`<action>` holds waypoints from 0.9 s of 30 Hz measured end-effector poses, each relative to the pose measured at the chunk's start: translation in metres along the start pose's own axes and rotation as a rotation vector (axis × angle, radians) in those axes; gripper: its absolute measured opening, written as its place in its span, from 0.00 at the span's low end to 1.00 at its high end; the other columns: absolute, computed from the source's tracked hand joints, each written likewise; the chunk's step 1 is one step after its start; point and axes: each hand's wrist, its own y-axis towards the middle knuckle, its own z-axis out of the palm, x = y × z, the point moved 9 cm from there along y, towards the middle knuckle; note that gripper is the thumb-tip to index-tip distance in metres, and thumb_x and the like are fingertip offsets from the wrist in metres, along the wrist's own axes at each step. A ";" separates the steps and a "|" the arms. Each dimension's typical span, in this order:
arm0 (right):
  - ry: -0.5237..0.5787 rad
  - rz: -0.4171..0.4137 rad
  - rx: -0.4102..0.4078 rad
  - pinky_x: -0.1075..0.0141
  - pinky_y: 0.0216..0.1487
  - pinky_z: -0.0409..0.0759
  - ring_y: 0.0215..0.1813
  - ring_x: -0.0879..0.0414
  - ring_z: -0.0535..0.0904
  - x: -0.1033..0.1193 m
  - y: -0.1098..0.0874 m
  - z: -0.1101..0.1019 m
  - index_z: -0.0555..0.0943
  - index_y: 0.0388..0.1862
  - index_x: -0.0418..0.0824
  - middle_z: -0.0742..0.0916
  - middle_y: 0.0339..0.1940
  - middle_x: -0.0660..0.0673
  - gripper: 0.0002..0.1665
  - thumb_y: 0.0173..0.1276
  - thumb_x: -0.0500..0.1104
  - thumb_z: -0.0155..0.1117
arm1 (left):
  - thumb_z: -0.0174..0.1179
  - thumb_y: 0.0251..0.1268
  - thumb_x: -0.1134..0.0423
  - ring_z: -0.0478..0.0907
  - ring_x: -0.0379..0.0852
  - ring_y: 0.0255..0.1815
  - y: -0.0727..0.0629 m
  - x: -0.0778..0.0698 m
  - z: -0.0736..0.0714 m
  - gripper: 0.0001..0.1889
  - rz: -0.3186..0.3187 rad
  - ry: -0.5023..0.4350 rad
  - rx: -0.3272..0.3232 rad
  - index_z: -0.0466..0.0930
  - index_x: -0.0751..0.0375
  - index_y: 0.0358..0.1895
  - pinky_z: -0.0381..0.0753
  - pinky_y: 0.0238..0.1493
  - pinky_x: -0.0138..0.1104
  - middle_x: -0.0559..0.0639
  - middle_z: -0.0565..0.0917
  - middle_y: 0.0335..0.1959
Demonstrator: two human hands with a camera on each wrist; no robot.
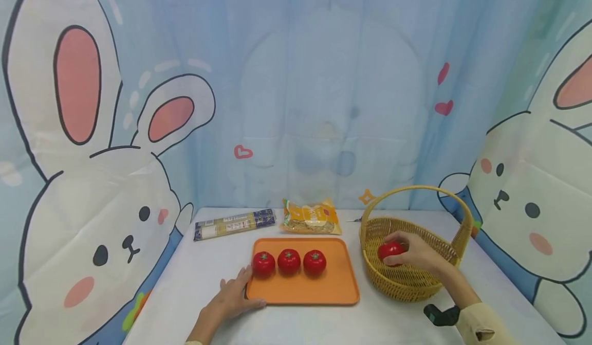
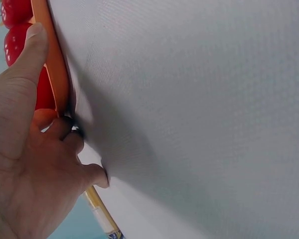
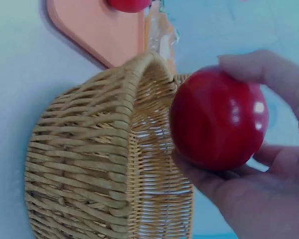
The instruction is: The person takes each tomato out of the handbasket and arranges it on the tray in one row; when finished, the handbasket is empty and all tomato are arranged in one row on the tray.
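My right hand [image 1: 415, 251] holds a shiny red tomato [image 1: 391, 253] between thumb and fingers, over the opening of a woven basket [image 1: 402, 288] with a tall arched handle. In the right wrist view, the tomato [image 3: 217, 119] is in my grasp beside the basket's rim [image 3: 120, 134]. An orange tray [image 1: 302, 296] lies left of the basket, bearing a row of three tomatoes [image 1: 289, 261]. At the tray's front left corner rests my left hand [image 1: 233, 296]. Its thumb [image 2: 30, 55] lies along the tray's edge [image 2: 58, 74] in the left wrist view, with the other fingers spread around the corner.
Behind the tray lie a long narrow packet [image 1: 235, 224] and a yellow food bag [image 1: 311, 217]. A white cloth [image 1: 342, 324] covers the table. A blue curtain [image 1: 324, 103] with cartoon rabbits hangs at the back and sides.
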 end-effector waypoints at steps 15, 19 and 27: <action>0.098 -0.271 0.023 0.57 0.53 0.92 0.58 0.42 0.85 0.059 -0.018 0.044 0.83 0.63 0.34 0.87 0.59 0.35 0.36 0.56 0.39 0.88 | 0.80 0.60 0.43 0.58 0.74 0.83 -0.002 -0.001 -0.001 0.55 -0.012 -0.017 -0.003 0.61 0.64 0.84 0.38 0.81 0.74 0.73 0.63 0.82; 0.112 -0.317 0.018 0.56 0.57 0.91 0.58 0.41 0.85 0.069 -0.018 0.054 0.84 0.63 0.34 0.87 0.61 0.34 0.37 0.55 0.37 0.89 | 0.80 0.60 0.43 0.57 0.74 0.84 -0.002 0.001 0.000 0.55 -0.010 -0.021 -0.009 0.61 0.64 0.84 0.38 0.80 0.75 0.73 0.64 0.83; 0.198 -0.336 -0.027 0.52 0.65 0.87 0.65 0.34 0.83 0.070 -0.018 0.070 0.82 0.65 0.30 0.87 0.63 0.34 0.39 0.54 0.31 0.88 | 0.80 0.60 0.42 0.58 0.74 0.84 -0.001 0.001 0.001 0.56 -0.007 -0.013 -0.003 0.60 0.64 0.85 0.39 0.80 0.76 0.73 0.64 0.82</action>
